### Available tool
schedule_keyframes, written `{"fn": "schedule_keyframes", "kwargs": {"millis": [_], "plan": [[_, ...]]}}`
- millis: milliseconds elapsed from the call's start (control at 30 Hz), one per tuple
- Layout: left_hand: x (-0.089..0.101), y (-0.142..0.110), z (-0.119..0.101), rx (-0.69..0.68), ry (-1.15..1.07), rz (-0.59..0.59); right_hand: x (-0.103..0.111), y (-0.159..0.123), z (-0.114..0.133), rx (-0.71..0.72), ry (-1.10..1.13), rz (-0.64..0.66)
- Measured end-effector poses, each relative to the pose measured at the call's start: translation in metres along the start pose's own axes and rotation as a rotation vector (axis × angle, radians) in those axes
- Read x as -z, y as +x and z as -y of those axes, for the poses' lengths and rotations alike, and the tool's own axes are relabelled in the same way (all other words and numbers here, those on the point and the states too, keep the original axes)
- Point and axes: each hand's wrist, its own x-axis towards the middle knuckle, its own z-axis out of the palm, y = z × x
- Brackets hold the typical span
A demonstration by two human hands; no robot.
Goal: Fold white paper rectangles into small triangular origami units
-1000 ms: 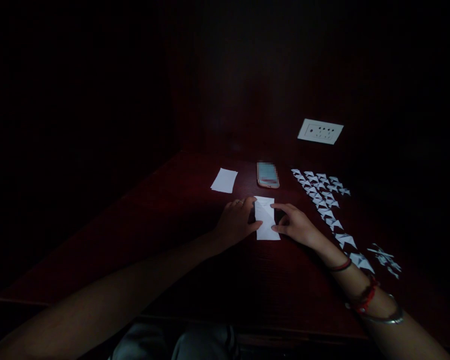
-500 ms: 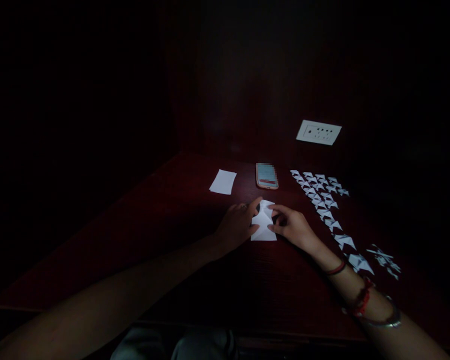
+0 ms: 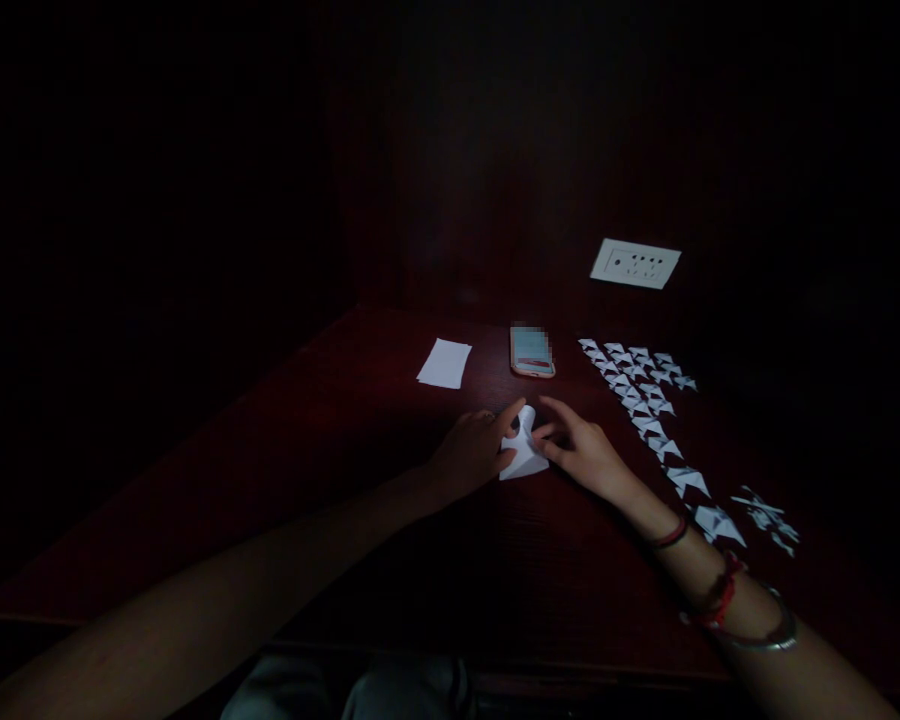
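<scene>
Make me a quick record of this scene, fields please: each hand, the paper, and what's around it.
Left hand: on the left side of the paper
Right hand: at the paper's right edge, index finger off it
Paper: white, partly folded, upper part curled
Sheets: small white stack, left of the phone
Phone: screen up, beyond the hands
Folded pieces: white, rows on the right
Strips: loose heap, far right
Socket: on the wall
</scene>
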Motion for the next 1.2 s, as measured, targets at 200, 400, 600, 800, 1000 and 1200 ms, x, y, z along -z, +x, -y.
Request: {"fn": "schedule_keyframes", "kwargs": {"millis": [200, 400, 600, 800, 1000, 1200], "plan": [[0.0, 0.0, -0.002, 0.007, 0.015, 0.019, 0.001, 0.003, -0.001, -0.028, -0.062, -0.086], [-0.001, 0.001, -0.003, -0.002, 0.009, -0.003, -0.001, 0.008, -0.003, -0.052, -0.102, -0.133], [-0.002, 0.001, -0.002, -0.041, 0.005, -0.004, -0.002, 0.009, -0.001, -0.058, -0.121, -0.141], [-0.002, 0.001, -0.002, -0.034, 0.032, 0.015, -0.001, 0.01, -0.002, -0.05, -0.096, -0.127], [-0.002, 0.001, -0.004, -0.038, 0.058, 0.031, -0.003, 0.012, -0.004, -0.075, -0.046, -0.131], [-0.002, 0.0, -0.005, -0.074, 0.133, 0.027, -0.004, 0.014, -0.007, -0.121, 0.012, -0.117]]}}
